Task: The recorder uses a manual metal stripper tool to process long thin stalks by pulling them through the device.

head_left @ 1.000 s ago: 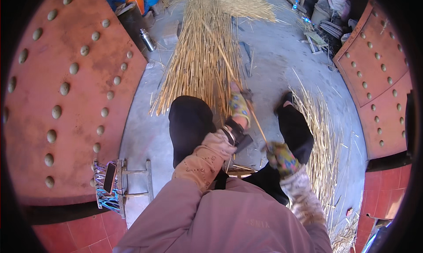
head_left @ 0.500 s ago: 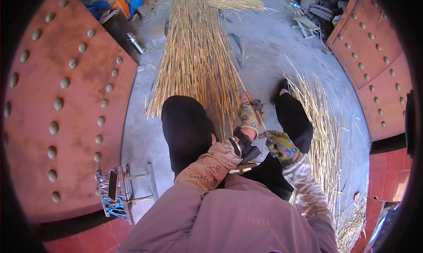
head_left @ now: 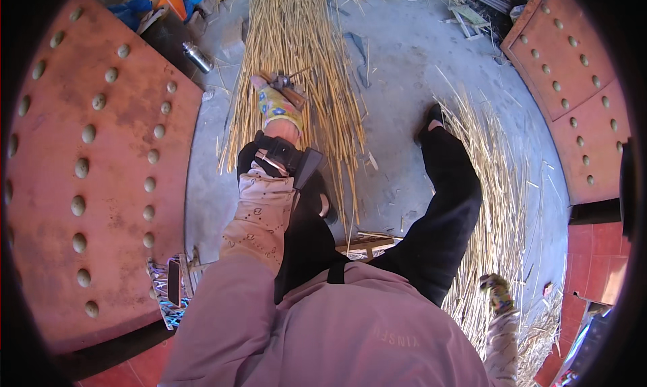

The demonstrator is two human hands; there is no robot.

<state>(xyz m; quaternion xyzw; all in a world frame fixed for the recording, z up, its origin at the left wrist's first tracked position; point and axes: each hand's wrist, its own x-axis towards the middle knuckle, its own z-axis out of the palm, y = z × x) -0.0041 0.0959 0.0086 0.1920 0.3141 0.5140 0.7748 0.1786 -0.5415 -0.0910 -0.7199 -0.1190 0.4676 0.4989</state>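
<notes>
L hand point(head_left: 278, 106), upper ctr-left of frame: floral glove, fingertips bare, closed round small hand tool point(head_left: 286, 92) (brown wooden part + dark metal fitting). Tool lies slantwise over golden stalk pile point(head_left: 306, 56), upper ctr; pile fans down twd ctr, cut ends lowest. Can't tell if tool touches stalks. Black wrist device point(head_left: 280, 151) strapped on L wrist, just below glove. R hand point(head_left: 498, 294), lower right: matching floral glove, well apart from L, over/beside pale stalk pile point(head_left: 500, 212), which runs down right side of frame. R fingers look bent; can't tell if spread or pinching a stalk. Black trouser legs btwn the two piles; dark shoe point(head_left: 431, 119) right of ctr, at upper end of pale pile. Wooden seat edge point(head_left: 367, 244) shows btwn thighs, lower ctr. Metal flask point(head_left: 197, 57) on its side, upper left, nr studded red door point(head_left: 114, 178). Phone point(head_left: 174, 282) on corded stool, lower left.
</notes>
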